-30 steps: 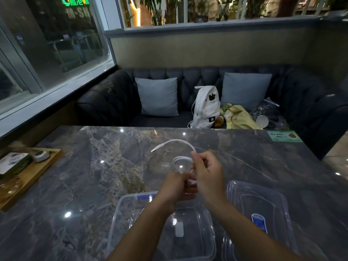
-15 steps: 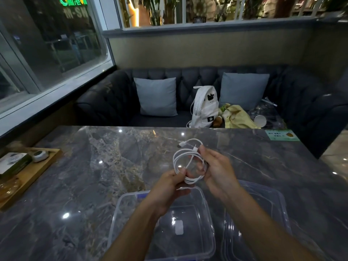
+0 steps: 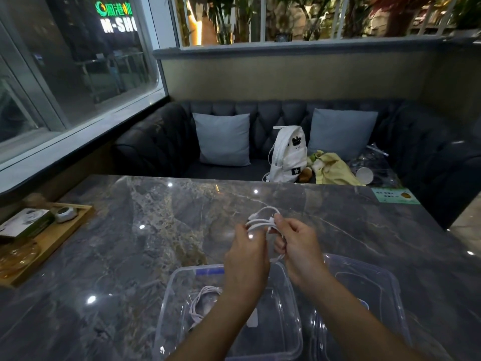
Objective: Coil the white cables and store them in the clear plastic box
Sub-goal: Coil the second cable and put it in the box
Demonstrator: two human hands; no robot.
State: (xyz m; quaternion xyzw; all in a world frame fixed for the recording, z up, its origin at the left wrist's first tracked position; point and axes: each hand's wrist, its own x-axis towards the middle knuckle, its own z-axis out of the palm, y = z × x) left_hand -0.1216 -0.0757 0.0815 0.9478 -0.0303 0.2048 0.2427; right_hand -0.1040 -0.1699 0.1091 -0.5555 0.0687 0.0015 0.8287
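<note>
**Both hands hold a coiled white cable above the open box**

The left hand (image 3: pixel 247 256) and the right hand (image 3: pixel 299 251) meet above the polished grey marble table (image 3: pixel 156 230), with a thin white cable wound into several loops (image 3: pixel 261 222) held between them. The left hand shows its back to the camera, and its curled fingers grip the side of the coil at 9 o'clock. The right hand pinches the coil between thumb and forefinger at 3 o'clock, its other fingers curled beneath. One short loop arches up from the bundle at 12 o'clock, and a strand of the cable runs down between the palms.

The clear rectangular plastic box (image 3: pixel 276 334) stands open on the table at 6 o'clock from the hands, partly hidden by the left forearm. A second thin white cable (image 3: pixel 205 295) lies loosely coiled inside it, against the wall at 9 o'clock. The box's clear plastic lid (image 3: pixel 377 295) lies flat on the table just beside the box, at 3 o'clock from it.

A shallow wooden tray (image 3: pixel 52 246) sits at the table's edge at 9 o'clock. Beyond the table at 12 o'clock, a white fabric backpack (image 3: pixel 287 157) stands on a dark tufted sofa (image 3: pixel 156 142) between two grey square cushions (image 3: pixel 223 139).
</note>
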